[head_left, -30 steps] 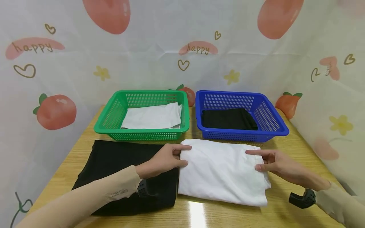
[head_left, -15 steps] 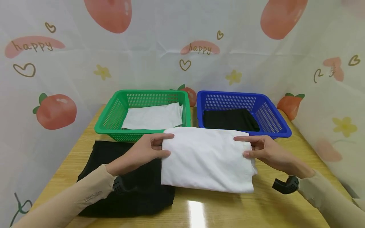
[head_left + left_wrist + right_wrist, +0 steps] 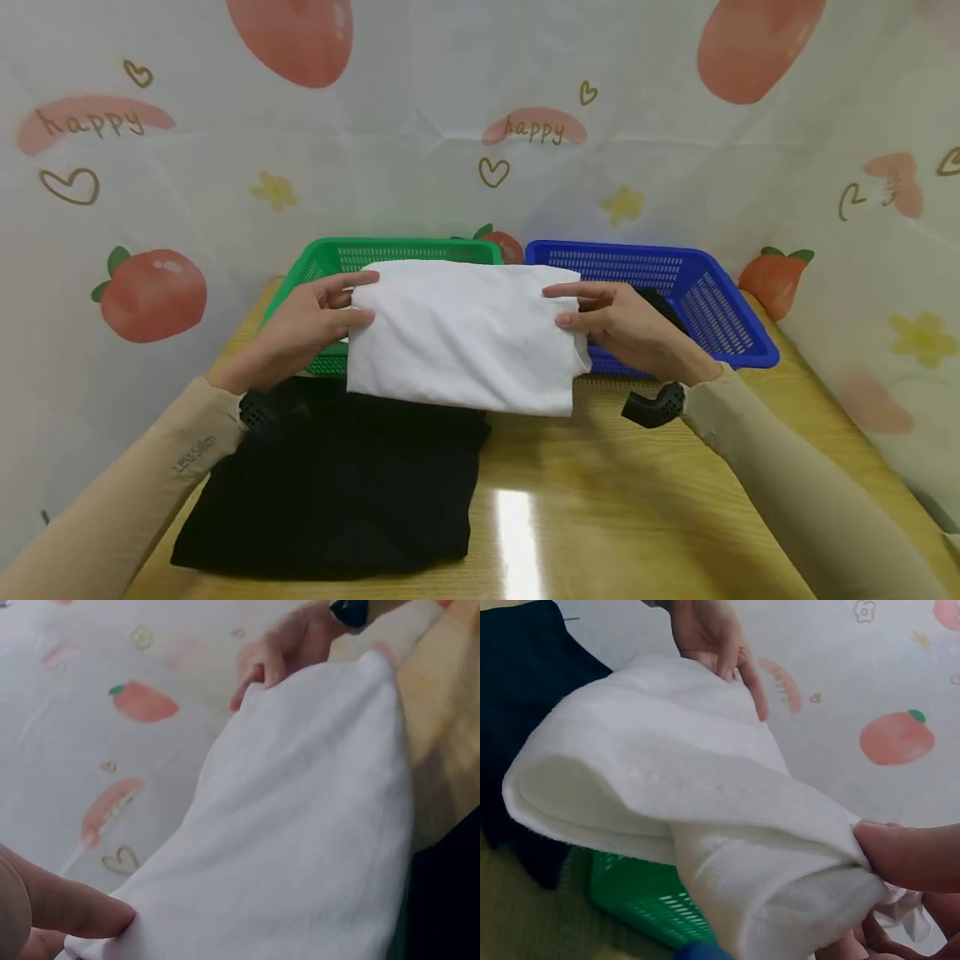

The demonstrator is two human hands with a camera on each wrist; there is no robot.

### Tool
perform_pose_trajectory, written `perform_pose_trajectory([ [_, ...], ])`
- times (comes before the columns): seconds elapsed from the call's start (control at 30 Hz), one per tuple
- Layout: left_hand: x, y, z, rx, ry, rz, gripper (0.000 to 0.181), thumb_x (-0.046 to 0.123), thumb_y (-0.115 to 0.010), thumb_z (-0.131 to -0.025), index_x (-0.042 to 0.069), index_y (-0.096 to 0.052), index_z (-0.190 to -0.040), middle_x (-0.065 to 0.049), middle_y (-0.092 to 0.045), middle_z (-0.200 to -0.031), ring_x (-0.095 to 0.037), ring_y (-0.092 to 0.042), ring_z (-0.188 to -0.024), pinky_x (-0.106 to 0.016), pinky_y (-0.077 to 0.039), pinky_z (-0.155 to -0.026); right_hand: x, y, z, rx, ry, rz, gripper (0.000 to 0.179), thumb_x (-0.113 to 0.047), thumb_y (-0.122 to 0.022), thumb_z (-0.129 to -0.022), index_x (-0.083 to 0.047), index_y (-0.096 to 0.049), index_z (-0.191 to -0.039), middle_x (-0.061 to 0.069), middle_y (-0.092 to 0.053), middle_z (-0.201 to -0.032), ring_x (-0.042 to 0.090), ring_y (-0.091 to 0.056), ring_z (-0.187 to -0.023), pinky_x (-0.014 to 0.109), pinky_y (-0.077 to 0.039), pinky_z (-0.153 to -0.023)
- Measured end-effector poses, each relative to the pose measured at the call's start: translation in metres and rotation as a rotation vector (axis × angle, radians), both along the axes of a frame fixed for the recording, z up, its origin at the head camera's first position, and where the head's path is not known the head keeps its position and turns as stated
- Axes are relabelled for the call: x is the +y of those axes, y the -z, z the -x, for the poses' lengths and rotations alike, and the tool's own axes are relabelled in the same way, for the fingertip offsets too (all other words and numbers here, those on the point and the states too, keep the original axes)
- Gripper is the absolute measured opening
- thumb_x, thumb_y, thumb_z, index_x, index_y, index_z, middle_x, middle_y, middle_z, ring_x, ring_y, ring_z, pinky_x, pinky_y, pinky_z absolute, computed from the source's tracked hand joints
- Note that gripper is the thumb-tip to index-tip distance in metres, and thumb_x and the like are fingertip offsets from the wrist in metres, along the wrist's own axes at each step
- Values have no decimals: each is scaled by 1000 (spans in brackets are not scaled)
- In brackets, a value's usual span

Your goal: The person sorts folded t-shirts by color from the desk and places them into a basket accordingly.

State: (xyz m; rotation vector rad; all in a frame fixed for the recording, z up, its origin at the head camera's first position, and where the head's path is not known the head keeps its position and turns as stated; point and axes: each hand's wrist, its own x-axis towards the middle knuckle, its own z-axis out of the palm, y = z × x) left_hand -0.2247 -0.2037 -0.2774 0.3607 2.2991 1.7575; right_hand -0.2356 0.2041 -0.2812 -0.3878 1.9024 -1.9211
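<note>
While its L edge is pinched in the L grip (image 3: 300, 323) and its R in the R grip (image 3: 624, 323), the white cloth (image 3: 461, 337) is held btwn, overlapping the green basket (image 3: 311, 262) & blue basket (image 3: 712, 310) in head view. By L wrist, its smooth face is shown; by R wrist, open folds barely seen from head.

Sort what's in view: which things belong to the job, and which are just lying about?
Likely the job: white cloth, held by left hand and right hand; black cloth; green basket; blue basket.
Likely just surroundings: backdrop; table.
</note>
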Motion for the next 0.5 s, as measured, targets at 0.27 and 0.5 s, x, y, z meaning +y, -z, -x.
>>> perform_pose_trajectory([
  [0.27,-29,-7,47,-80,2,-35,64,4,-60,-99,7,-30,-155,-17,-42,-131,-24,-42,-126,-29,-44,-97,-43,-18,54,39,6,-122,42,-3,-72,-90,-10,-65,-131,3,-49,-117,21,-48,-92,36,-40,-82],
  [0.5,-51,-15,80,-144,87,86,67,2,-52,-102,8,-17,-158,-19,-16,-160,-31,-27,-142,-39,-39,-104,-64,-13,97,20,-40,-170,38,0,-69,-91,-5,-65,-129,0,-42,-143,21,-50,-110,35,-42,-87],
])
